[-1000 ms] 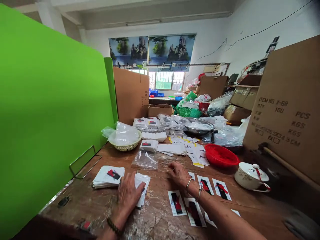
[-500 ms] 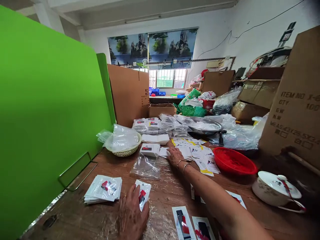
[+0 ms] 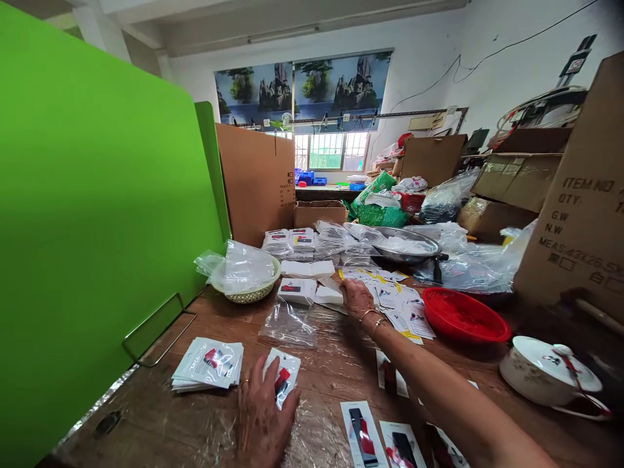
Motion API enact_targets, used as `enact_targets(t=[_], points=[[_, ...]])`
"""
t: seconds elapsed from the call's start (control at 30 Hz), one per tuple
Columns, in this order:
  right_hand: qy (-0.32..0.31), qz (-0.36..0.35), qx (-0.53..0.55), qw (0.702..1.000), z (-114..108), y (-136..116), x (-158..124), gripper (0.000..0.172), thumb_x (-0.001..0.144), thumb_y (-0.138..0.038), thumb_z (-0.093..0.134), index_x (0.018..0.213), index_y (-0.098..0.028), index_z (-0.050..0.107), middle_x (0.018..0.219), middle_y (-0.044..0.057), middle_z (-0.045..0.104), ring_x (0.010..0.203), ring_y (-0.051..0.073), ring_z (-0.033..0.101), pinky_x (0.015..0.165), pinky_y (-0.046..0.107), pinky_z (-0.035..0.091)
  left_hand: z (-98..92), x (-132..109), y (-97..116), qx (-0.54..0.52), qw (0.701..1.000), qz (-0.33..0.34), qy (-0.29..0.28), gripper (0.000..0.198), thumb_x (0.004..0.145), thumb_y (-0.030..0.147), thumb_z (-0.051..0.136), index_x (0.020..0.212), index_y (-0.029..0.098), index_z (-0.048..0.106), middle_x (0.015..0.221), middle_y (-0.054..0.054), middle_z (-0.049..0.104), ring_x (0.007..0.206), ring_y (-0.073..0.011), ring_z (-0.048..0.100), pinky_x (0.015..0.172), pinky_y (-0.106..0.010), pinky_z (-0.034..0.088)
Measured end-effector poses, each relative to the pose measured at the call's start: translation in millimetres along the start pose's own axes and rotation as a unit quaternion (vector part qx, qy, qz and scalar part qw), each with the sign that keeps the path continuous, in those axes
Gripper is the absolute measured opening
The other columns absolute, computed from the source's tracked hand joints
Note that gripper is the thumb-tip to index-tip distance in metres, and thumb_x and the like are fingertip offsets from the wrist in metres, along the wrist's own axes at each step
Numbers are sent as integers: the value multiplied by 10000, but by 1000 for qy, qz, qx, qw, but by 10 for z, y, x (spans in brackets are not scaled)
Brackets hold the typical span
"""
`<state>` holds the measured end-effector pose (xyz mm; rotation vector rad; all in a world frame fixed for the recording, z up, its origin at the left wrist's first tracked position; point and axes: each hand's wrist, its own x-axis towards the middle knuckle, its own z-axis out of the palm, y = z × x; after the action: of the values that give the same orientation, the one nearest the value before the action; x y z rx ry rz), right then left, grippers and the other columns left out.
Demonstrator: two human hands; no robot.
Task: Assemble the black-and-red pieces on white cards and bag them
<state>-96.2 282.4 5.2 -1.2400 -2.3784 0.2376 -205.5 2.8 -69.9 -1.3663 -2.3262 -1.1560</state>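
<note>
- A small shiny packet (image 3: 286, 372) with a red and black picture lies on the table (image 3: 312, 364).
- The left hand (image 3: 266, 416) rests by it. Its fingers are loose and spread, and some touch the packet's edge.
- The right hand (image 3: 358, 299) reaches far out, to some white papers (image 3: 329, 296). I cannot tell if its fingers grip one.
- A pile of packets (image 3: 209, 364) sits left of the left hand.
- Picture cards (image 3: 358, 432) lie to the right of the small packet, partly under the right arm.
- A clear bag (image 3: 290, 325) lies between the hands and the pale basket (image 3: 251, 296).
- Past the right hand are leaflets (image 3: 394, 298), a red basket (image 3: 461, 331) and a white pot (image 3: 531, 383) with a lid.
</note>
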Motion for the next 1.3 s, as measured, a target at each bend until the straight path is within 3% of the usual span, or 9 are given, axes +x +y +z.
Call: enact_targets(t=[0.17, 0.3, 0.43, 0.57, 0.73, 0.93, 1.03, 1.13, 1.3], points=[[-36, -28, 289, 956, -263, -229, -674, 262, 868, -388, 484, 798, -174, 617, 733, 35, 629, 669, 165, 559, 611, 265, 413, -125, 208, 363, -227, 969, -92, 30, 515, 755, 365, 669, 1232, 180, 617, 1246, -159, 643, 1168, -318, 587, 969, -492, 465], [-161, 21, 511, 844, -335, -442, -1425, 361, 743, -533, 629, 708, -180, 560, 617, -16, 534, 542, 115, 445, 513, 244, 349, -282, 213, 691, -474, 851, -219, -54, 592, 674, 435, 763, 1170, 147, 614, 1107, -165, 712, 992, -281, 677, 814, -385, 543], [-225, 48, 556, 799, -449, -514, -1862, 410, 714, -560, 688, 736, -172, 561, 668, -2, 564, 592, 113, 475, 528, 234, 367, -471, 17, 801, -559, 771, -279, -124, 479, 614, 429, 812, 947, 116, 667, 866, -118, 749, 707, -208, 682, 660, -310, 545], [-197, 7, 509, 838, -631, -518, -1930, 423, 756, -533, 664, 972, -172, 620, 888, 50, 649, 727, 147, 562, 584, 250, 427, -667, -172, 756, -517, 801, -239, -184, 363, 662, 369, 768, 924, 130, 692, 853, -76, 744, 690, -183, 651, 635, -279, 517], [-176, -133, 384, 897, -867, -629, -2003, 221, 864, -385, 547, 898, -191, 647, 857, 44, 644, 760, 162, 559, 686, 293, 446, -926, -267, 773, -332, 912, -80, -226, 131, 767, 224, 634, 847, 171, 724, 812, -30, 719, 753, -173, 622, 683, -256, 467], [-106, -229, 303, 919, -1009, -739, -2303, 212, 924, -300, 498, 745, -211, 571, 768, 36, 600, 745, 179, 530, 688, 310, 425, -1196, -294, 858, -153, 969, 93, -169, 231, 845, 109, 511, 835, 218, 714, 783, -25, 675, 771, -167, 603, 740, -281, 457], [-37, -232, 301, 924, -980, -783, -2448, 205, 933, -284, 499, 748, -216, 555, 754, 37, 585, 725, 181, 522, 664, 305, 413, -1210, -352, 894, -138, 986, 89, -33, 229, 841, 149, 551, 986, 237, 704, 952, -57, 681, 947, -216, 595, 882, -369, 465], [23, -217, 313, 924, -881, -840, -2552, 211, 932, -273, 499, 731, -216, 531, 738, 31, 566, 715, 175, 517, 646, 293, 398, -1152, -481, 934, -205, 976, -19, 74, 249, 789, 254, 661, 1034, 208, 660, 1002, -80, 659, 958, -226, 602, 888, -393, 488], [31, -170, 346, 922, -653, -926, -2656, 189, 870, -264, 547, 689, -212, 529, 699, 19, 573, 672, 164, 513, 605, 269, 376, -1022, -694, 987, -486, 849, -186, -96, 367, 697, 384, 770, 956, 167, 630, 899, -61, 690, 831, -190, 661, 770, -300, 529]])
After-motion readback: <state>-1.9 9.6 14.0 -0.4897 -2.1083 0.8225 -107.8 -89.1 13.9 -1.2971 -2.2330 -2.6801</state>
